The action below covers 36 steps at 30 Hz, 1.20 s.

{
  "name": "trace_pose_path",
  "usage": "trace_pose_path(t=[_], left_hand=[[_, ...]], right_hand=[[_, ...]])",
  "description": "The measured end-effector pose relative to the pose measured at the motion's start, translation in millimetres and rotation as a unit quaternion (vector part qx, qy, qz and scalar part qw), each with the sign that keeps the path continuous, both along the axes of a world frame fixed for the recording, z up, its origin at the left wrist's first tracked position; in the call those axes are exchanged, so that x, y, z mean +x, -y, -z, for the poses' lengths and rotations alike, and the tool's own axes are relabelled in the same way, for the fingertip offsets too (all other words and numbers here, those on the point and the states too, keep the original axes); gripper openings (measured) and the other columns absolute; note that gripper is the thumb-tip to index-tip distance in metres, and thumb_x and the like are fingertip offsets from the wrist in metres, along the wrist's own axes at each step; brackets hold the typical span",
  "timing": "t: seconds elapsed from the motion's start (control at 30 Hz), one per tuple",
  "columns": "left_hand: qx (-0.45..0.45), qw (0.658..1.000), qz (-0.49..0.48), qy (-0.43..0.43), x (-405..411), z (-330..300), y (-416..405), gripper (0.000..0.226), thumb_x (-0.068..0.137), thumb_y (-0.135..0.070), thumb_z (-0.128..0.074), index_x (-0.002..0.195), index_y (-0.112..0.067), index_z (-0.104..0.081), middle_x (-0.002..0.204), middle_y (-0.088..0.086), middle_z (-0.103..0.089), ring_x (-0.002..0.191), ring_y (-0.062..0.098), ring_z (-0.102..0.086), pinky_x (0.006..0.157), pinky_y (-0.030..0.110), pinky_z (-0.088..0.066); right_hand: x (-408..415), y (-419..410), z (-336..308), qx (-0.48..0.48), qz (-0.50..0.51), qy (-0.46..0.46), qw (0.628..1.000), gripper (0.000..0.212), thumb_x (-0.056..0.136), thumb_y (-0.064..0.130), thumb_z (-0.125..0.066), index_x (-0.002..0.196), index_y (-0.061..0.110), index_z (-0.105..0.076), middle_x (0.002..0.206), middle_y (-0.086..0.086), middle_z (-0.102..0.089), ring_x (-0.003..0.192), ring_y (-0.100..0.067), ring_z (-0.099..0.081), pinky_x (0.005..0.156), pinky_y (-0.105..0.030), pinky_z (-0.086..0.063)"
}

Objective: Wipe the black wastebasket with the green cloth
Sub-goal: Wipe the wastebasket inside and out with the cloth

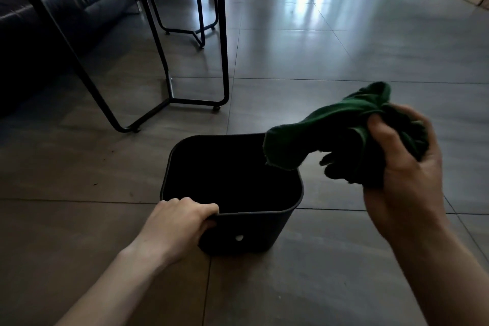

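The black wastebasket [254, 230] stands upright on the tiled floor, its open top facing me and its inside dark. My left hand [182, 219] grips its near left rim, fingers curled over the edge. My right hand [404, 167] is raised to the right of the basket, closed around a bunched green cloth [325, 130]. One loose end of the cloth hangs over the basket's far right corner, above the rim.
A dark table on thin black metal legs [169, 92] stands behind the basket to the left, with a second metal frame [198, 32] farther back. A dark sofa [39, 24] lies at far left. Open tiled floor [344, 47] stretches to the right and ahead.
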<state>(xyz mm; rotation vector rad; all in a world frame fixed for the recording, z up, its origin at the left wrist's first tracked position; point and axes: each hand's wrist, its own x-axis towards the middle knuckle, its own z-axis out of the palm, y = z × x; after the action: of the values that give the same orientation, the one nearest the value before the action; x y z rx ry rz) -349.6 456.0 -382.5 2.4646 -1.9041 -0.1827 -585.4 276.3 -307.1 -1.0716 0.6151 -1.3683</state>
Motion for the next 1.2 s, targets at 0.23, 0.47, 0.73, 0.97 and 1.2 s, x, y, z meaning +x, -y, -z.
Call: trace_pose_path(t=[0.23, 0.47, 0.73, 0.97, 1.2], left_hand=[[-0.07, 0.995, -0.007, -0.069, 4.1, -13.6, -1.3, 0.022, 0.09, -0.057, -0.05, 0.106, -0.041, -0.052, 0.08, -0.013, -0.069, 0.083, 0.018, -0.07, 0.063, 0.034, -0.05], [-0.127, 0.979, -0.087, -0.137, 26.9, -5.1, 9.7, 0.028, 0.091, -0.038, -0.067, 0.118, -0.04, -0.061, 0.103, -0.01, -0.075, 0.101, 0.023, -0.07, 0.083, 0.038, -0.053], [-0.061, 0.994, -0.087, 0.004, 27.7, 28.4, 15.4, 0.114, 0.076, -0.066, -0.069, 0.157, -0.039, 0.006, 0.164, -0.005, -0.013, 0.155, 0.027, -0.005, 0.124, 0.058, 0.002], [-0.016, 0.999, -0.026, 0.022, 45.3, 32.9, 6.3, 0.162, 0.042, -0.067, -0.088, 0.153, -0.035, 0.027, 0.165, -0.008, 0.007, 0.155, 0.023, 0.012, 0.123, 0.06, 0.002], [-0.027, 0.999, 0.018, 0.017, 40.2, 28.3, 8.1, 0.155, 0.049, -0.053, -0.089, 0.155, -0.031, 0.021, 0.162, -0.008, -0.002, 0.155, 0.021, 0.007, 0.124, 0.057, 0.003]], right_hand=[[-30.0, 9.9, -7.2, 0.004, 0.044, -0.016, 0.999, 0.016, 0.098, 0.014, -0.066, 0.108, 0.025, -0.062, 0.122, -0.014, -0.062, 0.111, -0.032, -0.063, 0.096, -0.057, -0.05], [-36.7, -1.9, -10.1, -0.032, -0.009, -0.114, 0.993, 0.023, 0.089, 0.022, -0.078, 0.107, 0.025, -0.065, 0.114, -0.015, -0.068, 0.095, -0.036, -0.07, 0.064, -0.041, -0.06], [-1.4, -30.4, 37.1, -0.19, -0.04, -0.338, 0.921, 0.028, 0.085, 0.007, -0.081, 0.105, 0.024, -0.071, 0.089, 0.009, -0.076, 0.084, -0.009, -0.075, 0.072, -0.021, -0.061], [26.6, -57.7, 97.6, -0.293, -0.022, -0.38, 0.877, 0.033, 0.087, 0.006, -0.08, 0.113, 0.021, -0.067, 0.106, 0.007, -0.07, 0.099, -0.01, -0.069, 0.083, -0.035, -0.058], [59.8, -90.9, 160.8, -0.375, -0.04, -0.456, 0.806, 0.042, 0.092, 0.022, -0.064, 0.134, 0.024, -0.058, 0.14, -0.001, -0.055, 0.133, -0.026, -0.052, 0.102, -0.044, -0.052]])
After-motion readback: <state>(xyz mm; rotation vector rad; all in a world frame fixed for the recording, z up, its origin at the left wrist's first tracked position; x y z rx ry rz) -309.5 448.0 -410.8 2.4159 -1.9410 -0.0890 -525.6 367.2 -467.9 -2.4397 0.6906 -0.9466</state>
